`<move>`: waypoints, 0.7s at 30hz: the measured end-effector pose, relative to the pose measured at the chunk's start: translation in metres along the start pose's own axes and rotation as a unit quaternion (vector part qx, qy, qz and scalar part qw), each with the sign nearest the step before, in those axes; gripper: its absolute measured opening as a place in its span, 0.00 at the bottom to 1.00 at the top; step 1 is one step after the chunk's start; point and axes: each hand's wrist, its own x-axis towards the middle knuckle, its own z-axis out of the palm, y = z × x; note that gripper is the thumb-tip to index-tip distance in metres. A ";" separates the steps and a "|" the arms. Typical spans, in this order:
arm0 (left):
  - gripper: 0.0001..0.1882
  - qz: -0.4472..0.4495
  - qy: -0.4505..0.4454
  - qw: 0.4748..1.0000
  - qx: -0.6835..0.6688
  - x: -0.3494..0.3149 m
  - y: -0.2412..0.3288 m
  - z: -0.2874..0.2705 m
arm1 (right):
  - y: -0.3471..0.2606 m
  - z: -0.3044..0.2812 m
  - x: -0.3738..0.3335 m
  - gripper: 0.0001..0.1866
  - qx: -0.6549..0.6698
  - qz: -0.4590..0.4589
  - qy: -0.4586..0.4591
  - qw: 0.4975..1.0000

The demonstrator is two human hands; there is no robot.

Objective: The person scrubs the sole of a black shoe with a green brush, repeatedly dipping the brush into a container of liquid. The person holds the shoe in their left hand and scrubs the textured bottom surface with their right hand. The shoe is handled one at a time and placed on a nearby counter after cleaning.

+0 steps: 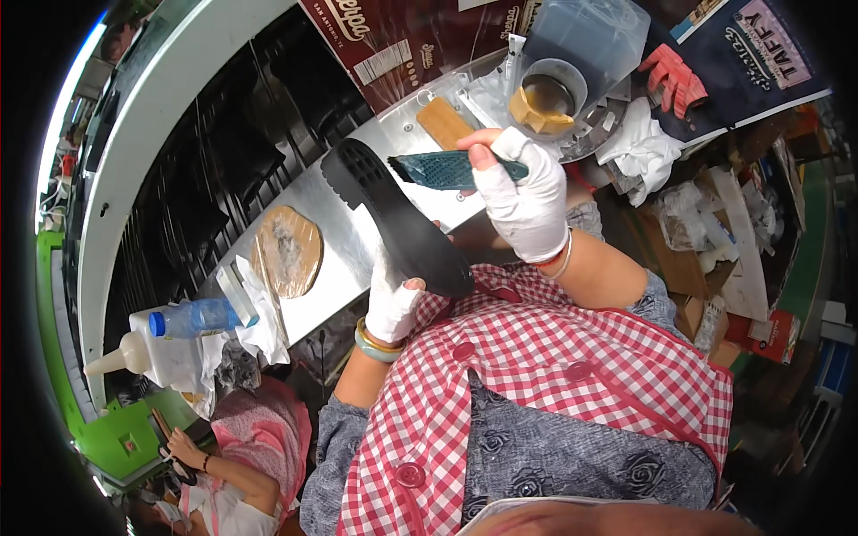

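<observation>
Brush (440, 170) near edge of black sole (399, 228)

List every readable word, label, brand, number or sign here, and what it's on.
Wording and brands not copied; locations only.
Maroon carton: pale lettering, large and small, plus a white barcode label.
Dark blue panel: pale lettering and a pinkish label with large letters.
Red box: print too small to read.
Black shoe sole: no lettering I can make out.

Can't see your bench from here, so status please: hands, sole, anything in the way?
Left hand holding black sole. Right hand gripping green brush, tip close to sole. Tan block just beyond brush, not between it and sole.
</observation>
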 end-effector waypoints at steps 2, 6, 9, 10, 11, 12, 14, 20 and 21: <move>0.51 -0.003 -0.005 1.000 0.004 0.001 -0.001 -0.002 | 0.002 0.005 0.006 0.05 0.012 -0.007 0.006 1.000; 0.51 0.006 -0.008 1.000 0.010 0.001 -0.003 0.000 | -0.004 0.013 0.015 0.03 0.021 0.015 -0.001 1.000; 0.50 0.014 -0.012 1.000 0.015 0.002 -0.003 0.001 | -0.004 0.013 0.015 0.04 0.013 0.028 -0.051 0.998; 0.48 0.020 -0.014 1.000 0.012 0.002 -0.003 0.001 | 0.000 0.014 0.014 0.03 -0.022 -0.006 -0.048 0.999; 0.47 0.027 -0.017 0.999 0.009 0.002 -0.003 0.001 | 0.005 0.015 0.013 0.03 -0.057 -0.040 -0.045 0.997; 0.46 0.026 -0.014 0.999 0.011 0.002 -0.004 0.001 | 0.007 0.015 0.013 0.03 -0.092 -0.074 -0.041 0.992; 0.43 0.023 -0.009 1.000 0.015 0.001 -0.006 0.001 | 0.004 0.011 0.011 0.02 -0.123 -0.054 -0.044 0.990; 0.46 0.018 0.043 0.999 0.007 0.000 -0.003 0.003 | 0.001 0.016 0.007 0.01 -0.079 -0.075 -0.024 0.994; 0.46 0.017 0.040 0.999 0.021 0.002 -0.003 0.001 | 0.000 0.017 0.006 0.01 -0.071 -0.060 -0.044 0.995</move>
